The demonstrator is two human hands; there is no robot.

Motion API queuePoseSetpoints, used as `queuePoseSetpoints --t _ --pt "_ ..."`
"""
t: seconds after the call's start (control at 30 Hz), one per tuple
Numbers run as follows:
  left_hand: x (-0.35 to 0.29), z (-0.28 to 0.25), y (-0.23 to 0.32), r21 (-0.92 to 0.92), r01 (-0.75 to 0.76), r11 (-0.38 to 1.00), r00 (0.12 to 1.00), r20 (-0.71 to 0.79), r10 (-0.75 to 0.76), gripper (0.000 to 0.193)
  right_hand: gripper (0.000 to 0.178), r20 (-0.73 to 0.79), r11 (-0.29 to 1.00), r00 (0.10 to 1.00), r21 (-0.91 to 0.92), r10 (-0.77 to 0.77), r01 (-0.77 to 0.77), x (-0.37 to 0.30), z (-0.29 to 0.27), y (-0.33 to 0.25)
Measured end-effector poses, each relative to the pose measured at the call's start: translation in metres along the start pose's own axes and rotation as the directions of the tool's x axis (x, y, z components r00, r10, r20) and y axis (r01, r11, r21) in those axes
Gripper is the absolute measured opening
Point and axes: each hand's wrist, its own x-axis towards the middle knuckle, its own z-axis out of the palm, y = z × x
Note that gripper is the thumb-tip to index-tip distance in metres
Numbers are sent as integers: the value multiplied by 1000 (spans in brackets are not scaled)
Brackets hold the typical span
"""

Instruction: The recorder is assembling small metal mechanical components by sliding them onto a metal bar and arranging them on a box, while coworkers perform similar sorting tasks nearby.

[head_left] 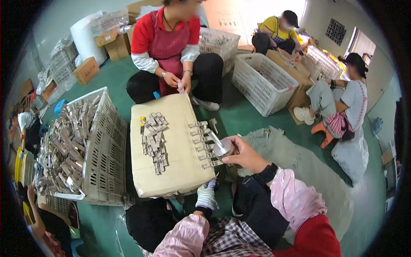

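My right hand point(245, 155) is closed around a metal tool with a thick round head point(223, 148) and a thin rod pointing away to the far left. It is held over the right edge of a cream-coloured padded block point(180, 150). Along that edge lies a row of small metal hinge-like parts point(199, 140), partly overhanging. More such parts point(154, 143) lie in a loose pile on the block's left half. My left hand point(206, 196), in a striped glove, is closed at the near right corner of the block; what its fingers hold is hidden.
A white crate point(105, 154) heaped with metal parts stands at left. Opposite me, a person in red point(167, 51) sits with both hands by the block's far edge. Another white crate point(263, 85) stands at far right, near two seated people. Plastic sheeting point(299, 171) covers the floor at right.
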Motion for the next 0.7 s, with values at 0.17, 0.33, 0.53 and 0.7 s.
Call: queuePoseSetpoints --t 0.17,0.33,0.53,0.7 --pt "-2 -6 -4 9 92 996 995 -25 -92 28 61 111 988 991 -148 69 -52 6 10 14" --pt "-8 0 16 208 87 974 996 -26 -84 27 64 222 984 961 -107 166 -145 4 9 -4" --pt "-11 1 29 -66 226 972 971 -67 -231 19 68 326 889 923 -457 206 -36 13 -3 -58" --pt "-11 -12 36 -15 269 963 963 -30 -270 21 67 252 965 952 -233 176 -117 5 -8 -61"
